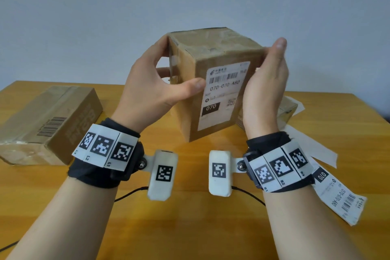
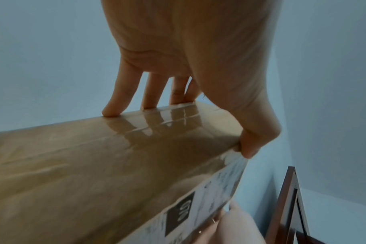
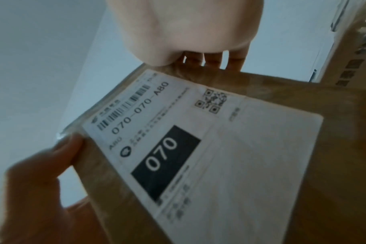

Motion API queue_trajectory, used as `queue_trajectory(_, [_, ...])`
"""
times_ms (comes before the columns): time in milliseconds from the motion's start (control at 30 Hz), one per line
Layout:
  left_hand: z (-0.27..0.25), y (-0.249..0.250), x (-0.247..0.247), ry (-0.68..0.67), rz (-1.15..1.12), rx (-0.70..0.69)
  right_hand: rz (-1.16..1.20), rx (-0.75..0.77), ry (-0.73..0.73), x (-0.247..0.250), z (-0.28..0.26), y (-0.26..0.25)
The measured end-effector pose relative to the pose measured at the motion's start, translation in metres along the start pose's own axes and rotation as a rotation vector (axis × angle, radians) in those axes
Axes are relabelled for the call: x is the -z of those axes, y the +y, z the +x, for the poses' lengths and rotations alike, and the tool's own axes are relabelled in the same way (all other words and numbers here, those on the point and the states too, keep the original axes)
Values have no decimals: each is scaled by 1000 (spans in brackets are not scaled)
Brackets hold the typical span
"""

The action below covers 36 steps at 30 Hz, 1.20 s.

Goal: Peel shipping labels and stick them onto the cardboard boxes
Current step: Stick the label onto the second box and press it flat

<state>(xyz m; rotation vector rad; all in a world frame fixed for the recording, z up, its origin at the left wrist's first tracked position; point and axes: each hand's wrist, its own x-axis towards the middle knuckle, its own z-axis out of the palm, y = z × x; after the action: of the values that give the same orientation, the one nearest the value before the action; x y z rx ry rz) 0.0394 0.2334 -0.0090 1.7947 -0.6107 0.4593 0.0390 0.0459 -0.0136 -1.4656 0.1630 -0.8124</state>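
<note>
A cube-like cardboard box (image 1: 185,116) is held above the wooden table with a white shipping label (image 1: 221,99) marked 070 stuck on the face towards me. My left hand (image 1: 147,86) grips the box's left corner, thumb on the labelled face beside the label and fingers on the far side. My right hand (image 1: 268,82) lies flat against the right side, fingers straight and pointing up. The left wrist view shows the left hand's fingertips (image 2: 111,112) on the taped edge. The right wrist view shows the label (image 3: 219,148) close up, lying flat on the box.
A flat cardboard box (image 1: 48,120) lies on the table (image 1: 190,228) at the left. Another box (image 1: 289,110) sits behind my right hand. A stack of labels (image 1: 341,196) and loose white backing sheets (image 1: 312,145) lie at the right. A black cable (image 1: 130,193) runs under my wrists.
</note>
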Motion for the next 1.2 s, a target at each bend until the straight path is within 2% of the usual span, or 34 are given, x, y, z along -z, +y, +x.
queue_trajectory(100, [0, -4, -2, 96, -66, 106, -105, -36, -138, -5, -7, 1])
queue_trajectory(167, [-1, -5, -6, 156, -60, 161, -162, -11, -160, -11, -12, 3])
queue_trajectory(233, [-2, -6, -11, 162, -24, 172, -214, 74, -155, -18, -14, 7])
queue_trajectory(333, [-1, -6, -15, 87, -2, 122, -254, 180, -117, -22, -15, 12])
queue_trajectory(400, [2, -9, -15, 10, 87, 78, -246, 189, -109, -20, -14, 13])
queue_trajectory(500, [4, -14, -15, -52, 233, 86, -253, 223, -69, -16, -12, 15])
queue_trajectory(700, [4, -6, -8, -49, 119, 73, -170, 250, 27, -10, -10, 13])
queue_trajectory(933, [1, -1, -7, -21, 64, 44, -148, 352, 152, -3, -2, 14])
queue_trajectory(1067, [0, 0, -12, 39, 31, 46, -157, 315, 172, -2, 2, 13])
queue_trajectory(1200, [1, -3, -17, 135, 11, 102, -253, 153, -21, -7, -4, 12])
